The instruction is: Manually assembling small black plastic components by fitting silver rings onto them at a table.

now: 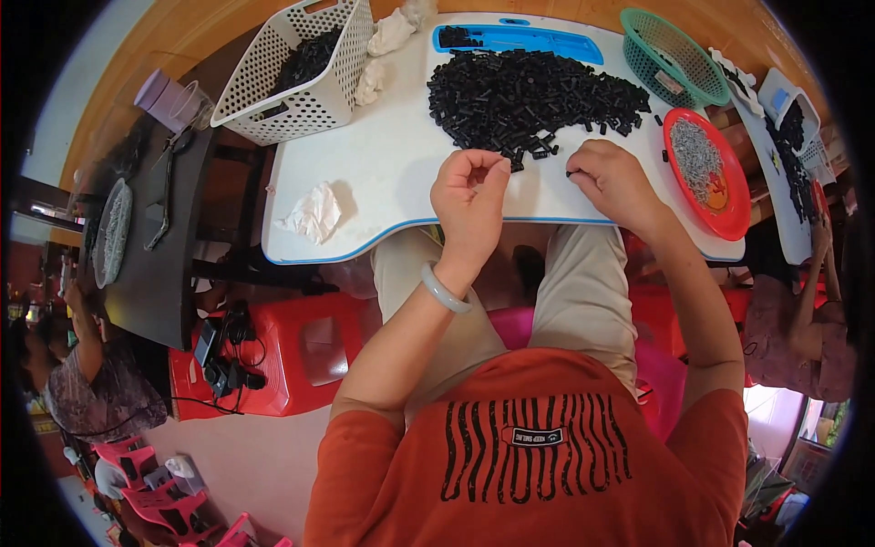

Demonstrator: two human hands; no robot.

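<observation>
Two hands at one heap of small black parts (529, 96).
Left hand (469, 191) pinched closed; right hand (612, 178), at three o'clock, grips one black piece (571, 172).

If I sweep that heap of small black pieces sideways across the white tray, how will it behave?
The black pieces look like short tubes, so they would probably roll and scatter. They seem light and stiff. Strays already lie near the right hand.

White perforated basket (301, 96), crumpled tissue (314, 212), green basket (670, 55), red stool (301, 351).
</observation>
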